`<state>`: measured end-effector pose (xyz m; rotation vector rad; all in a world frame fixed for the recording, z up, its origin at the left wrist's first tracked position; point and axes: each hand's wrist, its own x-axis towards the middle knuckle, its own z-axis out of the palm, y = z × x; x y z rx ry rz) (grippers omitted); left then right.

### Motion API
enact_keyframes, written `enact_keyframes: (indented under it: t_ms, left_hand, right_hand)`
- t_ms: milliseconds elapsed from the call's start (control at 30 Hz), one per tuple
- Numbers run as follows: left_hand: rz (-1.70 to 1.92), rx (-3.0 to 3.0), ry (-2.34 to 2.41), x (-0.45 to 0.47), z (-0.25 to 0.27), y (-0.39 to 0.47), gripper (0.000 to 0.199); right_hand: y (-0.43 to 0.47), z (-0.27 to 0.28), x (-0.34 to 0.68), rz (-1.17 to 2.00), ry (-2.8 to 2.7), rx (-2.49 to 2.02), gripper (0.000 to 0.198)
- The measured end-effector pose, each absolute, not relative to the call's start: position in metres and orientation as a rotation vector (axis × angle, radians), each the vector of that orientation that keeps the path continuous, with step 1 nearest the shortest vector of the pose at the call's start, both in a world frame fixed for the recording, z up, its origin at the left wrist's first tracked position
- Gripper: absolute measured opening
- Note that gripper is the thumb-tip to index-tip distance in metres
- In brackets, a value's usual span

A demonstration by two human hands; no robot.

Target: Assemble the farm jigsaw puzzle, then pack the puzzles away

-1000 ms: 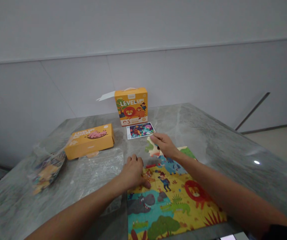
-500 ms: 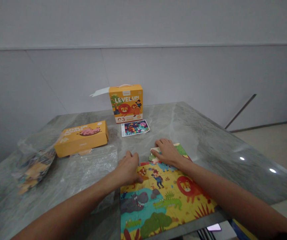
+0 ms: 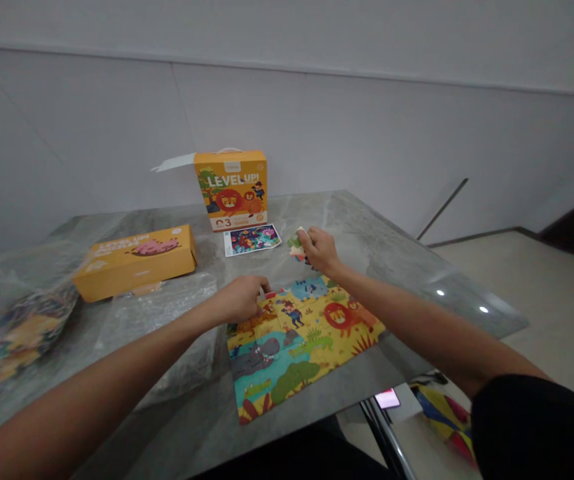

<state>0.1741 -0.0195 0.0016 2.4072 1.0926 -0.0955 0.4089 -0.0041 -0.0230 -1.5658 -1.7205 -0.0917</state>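
A jigsaw puzzle [image 3: 307, 340] with a lion, a hippo and crocodiles lies joined on the grey marbled table, several pieces gone from its upper edge. My right hand [image 3: 321, 250] is closed around a small clump of puzzle pieces [image 3: 295, 245], green and pale, held beyond the puzzle's upper right. At the upper left corner, my left hand [image 3: 245, 298] has its fingers curled down onto the puzzle's edge, beside a bit of red. The hand itself covers part of that corner.
An orange LEVEL UP box [image 3: 231, 193] stands at the back, flap out, with a picture card [image 3: 253, 240] before it. To the left lie a long orange box [image 3: 137, 261], clear plastic wrap [image 3: 167, 313] and a bag of pieces [image 3: 29, 337]. A phone [image 3: 387, 399] is below the table edge [image 3: 317, 417].
My right hand has pulled a clump of pieces off the puzzle's upper edge and moved it away. My left hand stays at the upper left corner. The camera view has turned rightward.
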Motion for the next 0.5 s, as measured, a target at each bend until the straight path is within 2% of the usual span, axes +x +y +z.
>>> enact_keyframes:
  t_ms: [133, 267, 333, 500]
  left_hand:
    - [0.047, 2.287, 1.026, 0.167, 0.009, -0.012, 0.033]
    - [0.193, 2.170, 0.976, 0.155, 0.008, -0.008, 0.027]
    - [0.219, 2.187, 0.970, 0.150, 0.008, -0.008, 0.026]
    - [0.269, 2.310, 1.031, 0.144, 0.010, -0.010, 0.025]
  right_hand:
    - [-0.025, -0.006, 0.385, -0.041, -1.888, -1.401, 0.062]
    - [-0.065, -0.027, 0.345, -0.061, -2.262, -1.292, 0.044]
    - [-0.076, -0.041, 0.330, -0.075, -2.325, -1.370, 0.041]
    - [-0.075, -0.054, 0.316, -0.064, -2.337, -1.576, 0.049]
